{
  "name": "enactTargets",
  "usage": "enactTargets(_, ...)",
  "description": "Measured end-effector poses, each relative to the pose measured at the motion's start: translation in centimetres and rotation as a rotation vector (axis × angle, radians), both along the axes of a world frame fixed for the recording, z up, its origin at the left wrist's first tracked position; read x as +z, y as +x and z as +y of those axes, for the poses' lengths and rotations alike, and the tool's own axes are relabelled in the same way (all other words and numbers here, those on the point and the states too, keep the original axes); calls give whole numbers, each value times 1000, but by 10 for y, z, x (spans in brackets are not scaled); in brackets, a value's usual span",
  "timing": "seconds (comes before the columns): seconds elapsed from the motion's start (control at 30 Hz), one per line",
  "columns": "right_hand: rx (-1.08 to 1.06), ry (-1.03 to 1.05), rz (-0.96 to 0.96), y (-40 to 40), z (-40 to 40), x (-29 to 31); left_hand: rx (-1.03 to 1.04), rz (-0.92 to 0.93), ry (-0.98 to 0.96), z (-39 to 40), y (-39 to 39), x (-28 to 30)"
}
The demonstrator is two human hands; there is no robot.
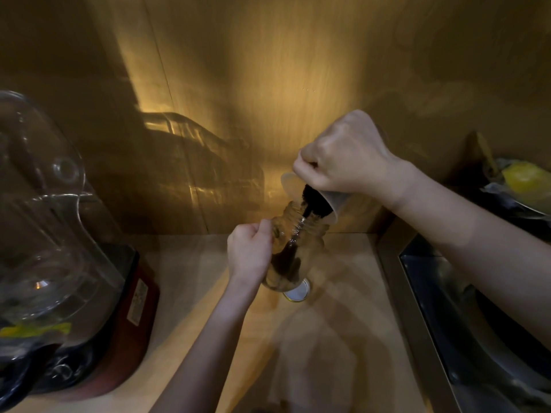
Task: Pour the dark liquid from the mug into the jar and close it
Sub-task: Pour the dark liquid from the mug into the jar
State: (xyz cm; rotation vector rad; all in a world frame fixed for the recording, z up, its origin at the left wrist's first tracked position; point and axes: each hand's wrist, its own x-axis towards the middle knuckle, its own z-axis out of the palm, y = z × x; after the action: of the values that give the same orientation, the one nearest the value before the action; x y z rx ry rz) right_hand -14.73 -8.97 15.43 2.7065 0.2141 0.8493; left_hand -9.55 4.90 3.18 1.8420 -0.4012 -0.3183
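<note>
Right hand: the right hand [346, 156] grasps the translucent mug [313, 195] from above and tips it steeply, rim down toward the jar's mouth.
Left hand: the left hand [250, 253] is closed around the side of the clear glass jar [295, 248], steadying it where it stands on the wooden desk [343, 338].
Dark liquid: the dark liquid [310, 204] runs in a narrow stream from the mug's lip into the jar's neck and pools in the lower part of the jar; more sits dark inside the mug.
Lid: the lid [298, 292] lies flat on the desk just beside the jar's base, partly hidden behind it.
Spill risk: the mug's rim is wider than the jar's mouth, so a faster tilt could likely send liquid over the neck and down onto the left hand's fingers and the desk.
Tipping risk: the jar looks slightly tilted in the grip; if the mug's lip knocks the neck, the jar could rock and slop its contents.
Lid risk: any runoff down the glass would probably reach the lid and wet it before closing.
Light: the dim, warm light makes the stream hard to follow, so overfilling may go unnoticed.
Surroundings: a blender [59, 234] stands well apart at the left and a sink [477, 323] lies at the right.
</note>
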Motion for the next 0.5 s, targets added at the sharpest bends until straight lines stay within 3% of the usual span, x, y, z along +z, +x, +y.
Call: enactTargets(0.5, 59, -12, -35, 4, -3, 10, 40, 20, -35, -3, 6, 4)
